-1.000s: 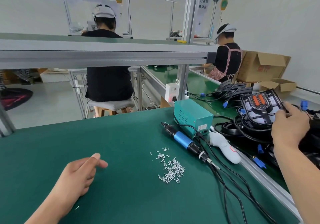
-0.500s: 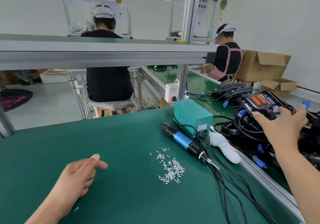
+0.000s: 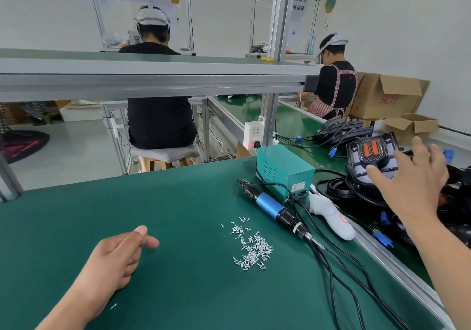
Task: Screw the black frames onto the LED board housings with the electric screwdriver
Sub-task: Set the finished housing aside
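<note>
**A:** Right hand [image 3: 413, 184] is out at the far right, fingers spread wide, gripping nothing.

**B:** And the housing [image 3: 368, 151]?

**A:** Right under those fingers! It's black with two orange strips on its face, tilted up on a heap of black cables [image 3: 339, 189] beyond the table's rail. The thumb crosses its near edge; whether it touches, I can't tell.

**B:** Left hand [image 3: 119, 258]?

**A:** Near left, resting on the green mat [image 3: 178, 299], fingers loosely curled, nothing in it. It's well apart from the housing.

**B:** Screwdriver [image 3: 272, 207]?

**A:** Lying flat on the mat between the two hands, blue barrel, bit pointing near-right. A teal box [image 3: 283, 171] stands just behind it and a white handle [image 3: 331, 217] lies just to its right. Neither hand touches it.

**B:** Screws [image 3: 251, 249]?

**A:** A loose silver pile just left of the screwdriver, closer to the left hand than the right.
</note>
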Action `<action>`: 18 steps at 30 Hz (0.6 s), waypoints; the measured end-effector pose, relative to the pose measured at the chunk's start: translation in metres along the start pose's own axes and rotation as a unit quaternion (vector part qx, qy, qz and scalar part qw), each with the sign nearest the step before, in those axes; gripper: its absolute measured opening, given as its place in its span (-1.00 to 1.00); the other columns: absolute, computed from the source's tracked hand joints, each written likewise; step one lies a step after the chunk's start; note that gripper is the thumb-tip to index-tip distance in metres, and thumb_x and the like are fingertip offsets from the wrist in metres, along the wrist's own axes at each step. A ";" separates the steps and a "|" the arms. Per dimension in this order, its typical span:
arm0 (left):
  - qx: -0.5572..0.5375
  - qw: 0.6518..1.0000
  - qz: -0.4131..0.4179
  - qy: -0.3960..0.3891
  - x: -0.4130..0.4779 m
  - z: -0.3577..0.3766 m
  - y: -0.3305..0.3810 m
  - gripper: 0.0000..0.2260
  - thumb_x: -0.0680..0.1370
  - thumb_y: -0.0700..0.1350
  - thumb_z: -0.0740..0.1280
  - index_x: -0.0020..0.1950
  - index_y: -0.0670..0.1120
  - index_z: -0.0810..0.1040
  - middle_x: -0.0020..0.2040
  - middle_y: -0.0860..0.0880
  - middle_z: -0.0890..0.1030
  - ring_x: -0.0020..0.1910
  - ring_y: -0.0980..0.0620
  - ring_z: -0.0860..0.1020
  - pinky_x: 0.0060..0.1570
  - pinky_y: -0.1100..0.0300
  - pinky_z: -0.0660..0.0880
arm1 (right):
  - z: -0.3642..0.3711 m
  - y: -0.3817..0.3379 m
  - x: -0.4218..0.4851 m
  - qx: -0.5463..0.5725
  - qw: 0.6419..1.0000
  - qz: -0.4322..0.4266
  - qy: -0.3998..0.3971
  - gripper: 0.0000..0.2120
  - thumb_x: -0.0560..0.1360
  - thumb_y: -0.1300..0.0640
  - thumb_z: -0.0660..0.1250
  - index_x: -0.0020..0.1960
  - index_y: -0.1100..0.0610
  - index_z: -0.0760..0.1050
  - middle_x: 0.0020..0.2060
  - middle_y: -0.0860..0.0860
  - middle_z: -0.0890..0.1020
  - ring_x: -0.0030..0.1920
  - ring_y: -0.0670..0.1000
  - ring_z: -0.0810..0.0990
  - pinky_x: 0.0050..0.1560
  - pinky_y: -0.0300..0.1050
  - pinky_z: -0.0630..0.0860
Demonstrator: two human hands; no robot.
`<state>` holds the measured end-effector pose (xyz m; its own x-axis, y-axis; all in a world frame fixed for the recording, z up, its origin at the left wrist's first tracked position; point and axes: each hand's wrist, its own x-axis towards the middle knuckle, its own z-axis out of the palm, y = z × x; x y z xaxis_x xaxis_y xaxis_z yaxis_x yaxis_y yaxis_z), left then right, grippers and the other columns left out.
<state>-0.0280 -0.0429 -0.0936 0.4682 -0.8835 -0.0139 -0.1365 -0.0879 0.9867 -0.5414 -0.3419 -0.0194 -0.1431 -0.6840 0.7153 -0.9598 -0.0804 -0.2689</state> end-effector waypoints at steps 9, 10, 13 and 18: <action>0.002 1.000 0.004 -0.004 0.001 -0.002 -0.002 -0.59 0.58 0.27 0.32 0.03 -0.03 0.76 -0.27 -0.05 0.20 -0.38 0.00 0.13 -0.43 0.26 0.11 | 0.003 -0.005 -0.012 0.020 0.999 -0.027 -0.005 -0.38 0.53 -0.29 0.38 0.38 0.15 0.56 0.58 0.25 0.27 0.63 0.26 0.09 0.54 0.47 0.11; 0.003 1.000 0.005 -0.005 0.001 -0.002 -0.003 -0.58 0.57 0.28 0.33 0.03 -0.04 0.76 -0.26 -0.05 0.20 -0.37 0.00 0.13 -0.42 0.25 0.11 | 0.002 -0.006 -0.013 0.029 0.999 -0.025 -0.004 -0.36 0.50 -0.29 0.33 0.39 0.15 0.56 0.57 0.25 0.29 0.63 0.26 0.09 0.55 0.46 0.11; 0.004 1.000 0.007 -0.007 0.002 -0.003 -0.004 -0.55 0.54 0.31 0.34 0.04 -0.04 0.76 -0.25 -0.05 0.19 -0.36 -0.01 0.13 -0.42 0.24 0.11 | -0.001 -0.010 -0.018 0.063 0.998 -0.026 0.010 -0.38 0.50 -0.22 0.28 0.39 0.17 0.58 0.53 0.24 0.36 0.61 0.25 0.12 0.57 0.38 0.12; 0.001 1.000 0.007 -0.009 0.002 -0.002 -0.005 -0.57 0.58 0.30 0.36 0.02 -0.05 0.75 -0.23 -0.08 0.17 -0.35 -0.03 0.12 -0.41 0.24 0.10 | -0.004 -0.024 -0.027 0.119 0.990 -0.062 0.038 -0.46 0.54 -0.11 0.31 0.32 0.25 0.62 0.39 0.19 0.53 0.53 0.27 0.24 0.56 0.23 0.23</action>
<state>-0.0248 -0.0436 -0.0978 0.4510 -0.8925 -0.0021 -0.1455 -0.0759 0.9864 -0.5154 -0.3183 -0.0298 -0.0539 -0.6019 0.7968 -0.8883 -0.3356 -0.3136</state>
